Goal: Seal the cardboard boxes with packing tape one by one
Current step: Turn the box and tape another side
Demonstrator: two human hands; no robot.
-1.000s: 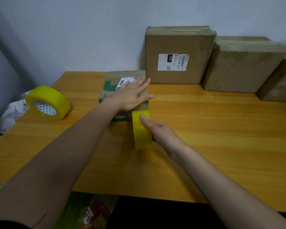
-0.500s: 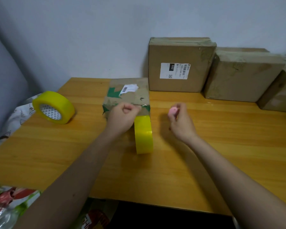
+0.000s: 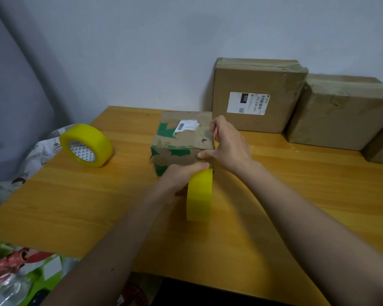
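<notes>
In the middle of the frame, the left hand (image 3: 181,176) holds the yellow tape roll (image 3: 200,195) on the counter (image 3: 296,195) against the small box (image 3: 181,140), while the right hand (image 3: 230,146) grasps the box's right edge to keep it steady for taping.

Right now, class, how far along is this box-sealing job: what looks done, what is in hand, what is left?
Looks done: the big boxes along the wall show tape on their edges.

In hand: the small box. The left hand holds the yellow tape roll against its front; the right hand grips its right edge.

Left: cutting the tape free. A second roll lies unused.
</notes>
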